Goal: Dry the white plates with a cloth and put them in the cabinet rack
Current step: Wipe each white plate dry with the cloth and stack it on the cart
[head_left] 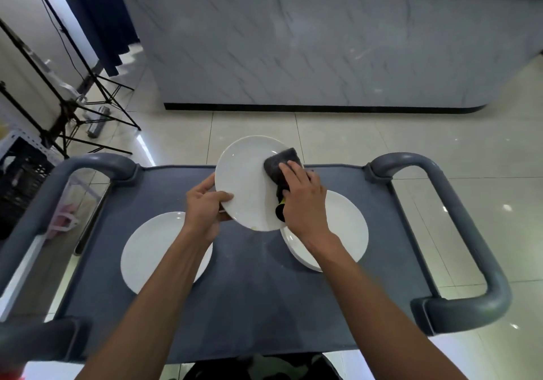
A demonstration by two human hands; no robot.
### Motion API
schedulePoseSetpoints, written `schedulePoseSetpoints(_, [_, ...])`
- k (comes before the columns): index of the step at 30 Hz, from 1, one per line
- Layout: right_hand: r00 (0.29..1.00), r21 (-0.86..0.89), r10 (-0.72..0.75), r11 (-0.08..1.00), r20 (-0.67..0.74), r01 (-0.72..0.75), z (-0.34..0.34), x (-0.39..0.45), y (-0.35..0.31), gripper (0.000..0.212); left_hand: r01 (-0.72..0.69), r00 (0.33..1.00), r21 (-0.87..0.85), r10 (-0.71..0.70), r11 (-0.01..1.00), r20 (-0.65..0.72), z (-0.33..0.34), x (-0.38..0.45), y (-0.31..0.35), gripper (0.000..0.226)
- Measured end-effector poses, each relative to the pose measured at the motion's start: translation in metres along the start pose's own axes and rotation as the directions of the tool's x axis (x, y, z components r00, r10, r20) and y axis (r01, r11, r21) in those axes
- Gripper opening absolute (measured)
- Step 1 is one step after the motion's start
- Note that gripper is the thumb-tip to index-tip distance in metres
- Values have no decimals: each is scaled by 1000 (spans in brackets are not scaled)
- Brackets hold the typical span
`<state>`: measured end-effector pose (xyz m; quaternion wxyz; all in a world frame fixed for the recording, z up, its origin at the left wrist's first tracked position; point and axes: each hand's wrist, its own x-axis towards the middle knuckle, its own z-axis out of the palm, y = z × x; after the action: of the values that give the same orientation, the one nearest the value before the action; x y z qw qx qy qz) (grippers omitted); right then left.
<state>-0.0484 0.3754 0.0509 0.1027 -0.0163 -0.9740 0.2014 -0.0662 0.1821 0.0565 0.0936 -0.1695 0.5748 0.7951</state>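
L hand pinches raised plate rim, thumb on top; R hand fingers flat, pressing dark cloth, prob. thumb-tucked.

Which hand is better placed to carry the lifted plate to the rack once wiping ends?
The left hand, most likely. It already pinches the lifted plate at its rim, thumb on top. The right hand is occupied, pressing the dark cloth onto the plate's face.
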Motion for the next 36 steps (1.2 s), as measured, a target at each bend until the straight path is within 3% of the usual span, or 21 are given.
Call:
schedulePoseSetpoints(6, [999,154,-24,988,36,18,6,-32,-17,62,-43,998,-17,43,999,-41,30,0,-7,53])
schedulePoseSetpoints(18, [974,170,-221,960,-39,225,-2,-43,8,55,-121,989,-14,119,993,-90,46,-12,-11,53])
schedulePoseSetpoints(26, [976,127,-153,977,-155,173,-9,-27,51,49,-151,983,11,151,989,-103,45,-20,-13,53])
schedulePoseSetpoints(36, [965,82,-115,987,-237,138,-26,16,71,53,-151,988,53,151,987,-3,52,-39,-19,52])
